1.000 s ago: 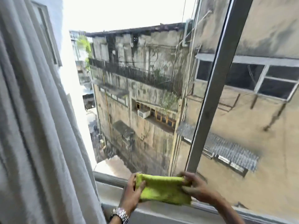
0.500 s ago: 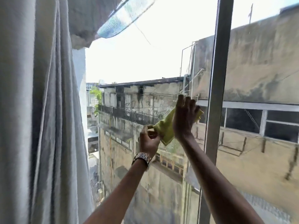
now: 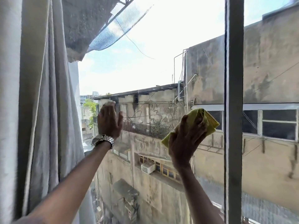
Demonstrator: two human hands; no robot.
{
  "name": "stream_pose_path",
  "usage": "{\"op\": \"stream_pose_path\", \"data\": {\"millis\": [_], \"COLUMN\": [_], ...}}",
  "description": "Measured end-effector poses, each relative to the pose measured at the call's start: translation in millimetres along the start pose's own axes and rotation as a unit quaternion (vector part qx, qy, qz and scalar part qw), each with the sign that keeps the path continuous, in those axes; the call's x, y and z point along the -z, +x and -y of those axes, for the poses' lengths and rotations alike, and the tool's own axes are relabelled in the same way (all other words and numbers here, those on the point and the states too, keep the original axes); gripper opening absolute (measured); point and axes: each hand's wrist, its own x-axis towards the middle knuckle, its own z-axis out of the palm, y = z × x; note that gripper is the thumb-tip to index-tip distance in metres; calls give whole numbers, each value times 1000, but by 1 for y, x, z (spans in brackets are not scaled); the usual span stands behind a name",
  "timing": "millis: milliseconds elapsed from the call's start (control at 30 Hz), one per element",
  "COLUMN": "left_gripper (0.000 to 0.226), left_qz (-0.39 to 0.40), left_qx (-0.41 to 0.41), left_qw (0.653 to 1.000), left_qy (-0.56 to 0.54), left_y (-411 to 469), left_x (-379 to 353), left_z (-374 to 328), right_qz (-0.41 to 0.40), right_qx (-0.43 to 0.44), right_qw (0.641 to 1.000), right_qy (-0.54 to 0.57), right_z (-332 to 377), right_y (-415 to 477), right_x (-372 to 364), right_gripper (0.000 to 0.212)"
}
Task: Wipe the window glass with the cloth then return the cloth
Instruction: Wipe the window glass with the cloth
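Observation:
The window glass [image 3: 153, 65] fills the middle of the view, with old buildings behind it. A yellow-green cloth [image 3: 208, 120] is bunched under my right hand [image 3: 186, 139], which presses it flat against the pane just left of the grey frame bar [image 3: 233, 110]. My left hand [image 3: 110, 122], with a metal watch on the wrist, rests flat on the glass further left, fingers together and pointing up, holding nothing. Part of the cloth is hidden by my right hand's fingers.
A grey-white curtain [image 3: 40, 110] hangs along the whole left side, close to my left arm. A second pane [image 3: 271, 78] lies right of the frame bar. The sill is out of view below.
My left hand has let go of the cloth and moved left onto the glass. My right hand, now alone on the cloth, has shifted right toward the frame bar.

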Motion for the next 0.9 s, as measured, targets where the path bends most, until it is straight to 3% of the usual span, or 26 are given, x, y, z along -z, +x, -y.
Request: {"op": "stream_pose_path", "data": {"millis": [67,167,333,533,700,800,900], "left_gripper": [68,71,67,60,57,57,58], "left_qz": [41,63,-7,-71,-98,-96,-91], "left_qx": [-53,-102,-102,-128,-151,-148,-141], "left_qw": [996,991,995,988,983,983,985], "left_qy": [64,59,21,-44,-42,-42,-43], "left_y": [14,12,7,9,5,4,3], "left_x": [-11,-34,-54,-61,-58,-52,-46], "left_z": [38,69,77,83,80,76,74], "right_qz": [-9,-26,-70,-146,-123,-87,-66], "right_qx": [-7,0,37,56,166,285,340], "right_qw": [1000,999,996,987,978,953,933], "right_qy": [-5,-23,-49,-26,-38,-51,-98], "right_z": [-1,0,6,95,121,94,35], "right_y": [1,4,17,100,89,53,25], "right_x": [-13,-24,-28,-34,-37,-33,-18], "right_gripper": [72,84,88,88,86,84,82]}}
